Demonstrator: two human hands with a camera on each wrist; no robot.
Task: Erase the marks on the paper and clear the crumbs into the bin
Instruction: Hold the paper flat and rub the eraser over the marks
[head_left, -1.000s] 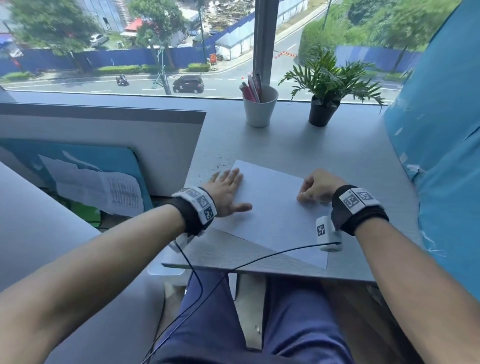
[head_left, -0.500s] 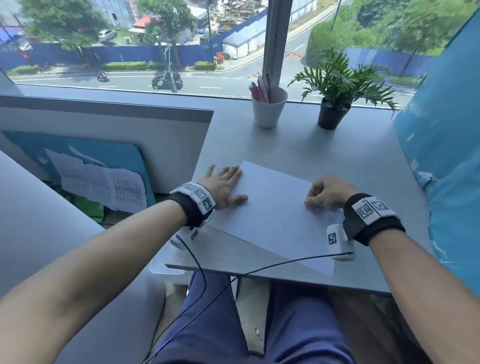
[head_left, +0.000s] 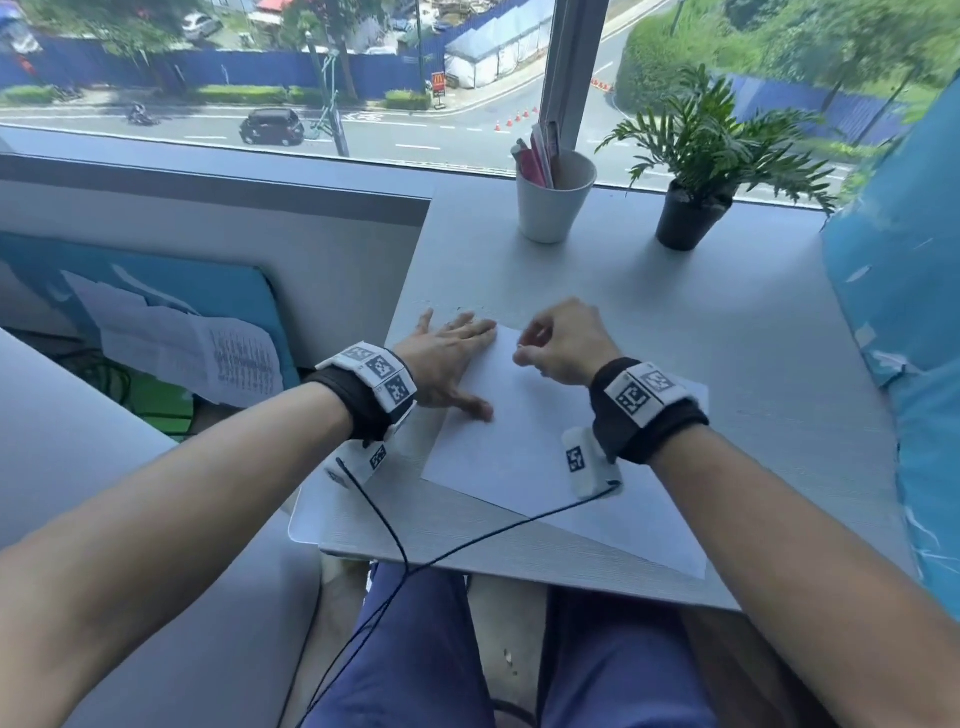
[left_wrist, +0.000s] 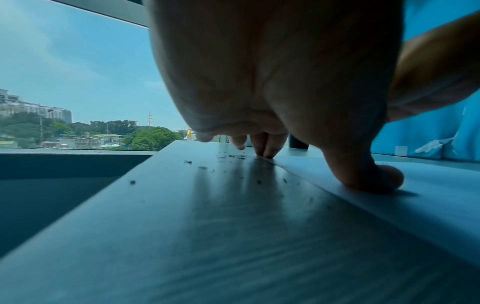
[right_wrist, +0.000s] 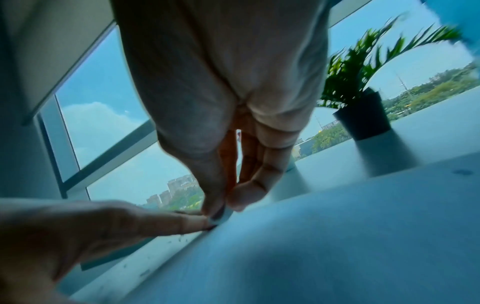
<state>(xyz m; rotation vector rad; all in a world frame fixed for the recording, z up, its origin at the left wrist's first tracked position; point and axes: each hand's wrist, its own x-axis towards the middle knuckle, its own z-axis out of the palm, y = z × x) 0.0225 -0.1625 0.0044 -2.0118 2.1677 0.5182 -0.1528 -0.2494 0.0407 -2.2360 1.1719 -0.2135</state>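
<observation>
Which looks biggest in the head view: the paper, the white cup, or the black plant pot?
Largest to smallest, as they appear:
1. Paper, by far, though it also lies nearest the camera.
2. White cup.
3. Black pot, a little smaller than the cup; both stand about equally far back.

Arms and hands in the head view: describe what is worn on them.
Both forearms are bare, with no sleeves. Each wrist carries a black fabric band topped with white blocks printed with black square-pattern markers: one by the left hand, one by the right hand. A small white box bearing a marker hangs under each wrist, and thin black cables run from them toward the lap.
</observation>
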